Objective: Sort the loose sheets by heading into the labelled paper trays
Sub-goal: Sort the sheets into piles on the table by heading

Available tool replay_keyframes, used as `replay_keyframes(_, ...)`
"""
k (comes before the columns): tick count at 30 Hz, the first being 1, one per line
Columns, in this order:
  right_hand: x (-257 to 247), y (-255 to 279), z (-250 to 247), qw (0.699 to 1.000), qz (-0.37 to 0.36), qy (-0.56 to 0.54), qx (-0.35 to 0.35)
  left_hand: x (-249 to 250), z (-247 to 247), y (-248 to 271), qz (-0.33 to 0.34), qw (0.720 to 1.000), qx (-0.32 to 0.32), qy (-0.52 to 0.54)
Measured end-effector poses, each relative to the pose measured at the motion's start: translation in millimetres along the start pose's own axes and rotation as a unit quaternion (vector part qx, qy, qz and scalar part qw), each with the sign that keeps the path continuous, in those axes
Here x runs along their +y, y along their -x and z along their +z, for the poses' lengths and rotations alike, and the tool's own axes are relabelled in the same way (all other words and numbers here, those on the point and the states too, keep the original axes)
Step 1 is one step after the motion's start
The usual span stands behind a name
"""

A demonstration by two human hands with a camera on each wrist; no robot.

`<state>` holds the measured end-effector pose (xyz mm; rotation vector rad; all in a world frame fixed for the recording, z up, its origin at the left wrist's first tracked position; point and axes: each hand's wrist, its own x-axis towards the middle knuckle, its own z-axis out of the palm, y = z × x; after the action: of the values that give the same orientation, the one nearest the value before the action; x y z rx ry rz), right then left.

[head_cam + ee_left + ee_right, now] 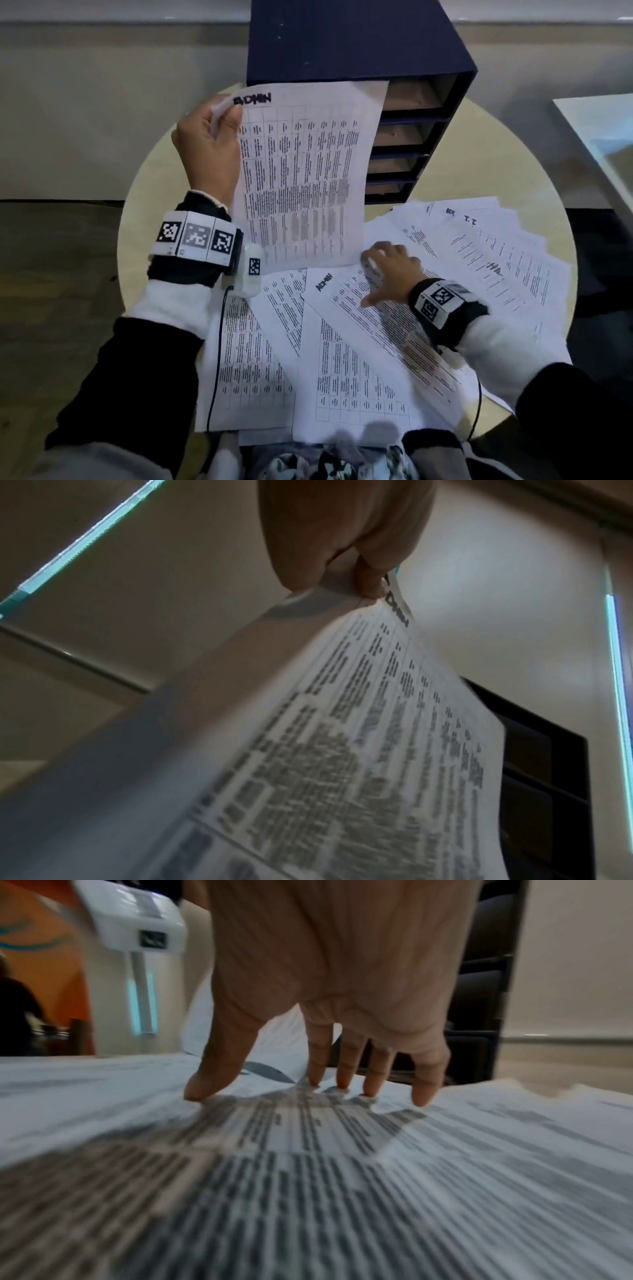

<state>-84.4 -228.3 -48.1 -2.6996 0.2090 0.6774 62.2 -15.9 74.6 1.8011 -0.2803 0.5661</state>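
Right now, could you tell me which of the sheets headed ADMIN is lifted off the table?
The ADMIN sheet pinched at its top corner by the left hand; the other ADMIN sheet lies flat under the right hand.

Left hand (pixel 205 144) pinching (raised), right hand (pixel 388 270) splayed flat.

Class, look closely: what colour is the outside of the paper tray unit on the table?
Dark navy blue; the tray unit shows best in the head view.

Round pale table (pixel 534 178), grey floor (pixel 61 260)
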Motion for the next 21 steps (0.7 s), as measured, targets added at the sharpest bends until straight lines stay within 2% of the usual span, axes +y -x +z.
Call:
replay_keyframes(3, -21, -3, 5, 0.992, -0.102, 0.071, -0.035, -2, -3, 2, -0.022, 1.000, -0.005, -0.018)
replay_keyframes(5, -32, -6, 5, 0.983, -0.133, 0.116, -0.052, -3, -5, 4, -0.023, 0.999, -0.010, -0.024)
replay_keyframes(12, -52, -15, -1, 0.966, -0.134, 0.212, -0.061, -8, -16, 1, -0.022, 0.999, 0.017, -0.026)
replay_keyframes(16, -49, -10, -3, 0.969, -0.166, 0.174, -0.057, -5, -21, -1, -0.020, 0.999, 0.012, -0.026)
replay_keyframes(18, -45, -4, -13, 0.970, -0.197, 0.138, -0.022, -4, -21, -1, -0.034, 0.999, -0.011, -0.001)
replay_keyframes(19, -44, -1, -21, 0.972, -0.213, 0.101, 0.020, -3, -19, 1, -0.043, 0.999, -0.026, 0.008)
replay_keyframes(21, -44, 4, -42, 0.954, -0.252, -0.012, 0.165, 3, -14, 5, -0.064, 0.996, -0.056, 0.030)
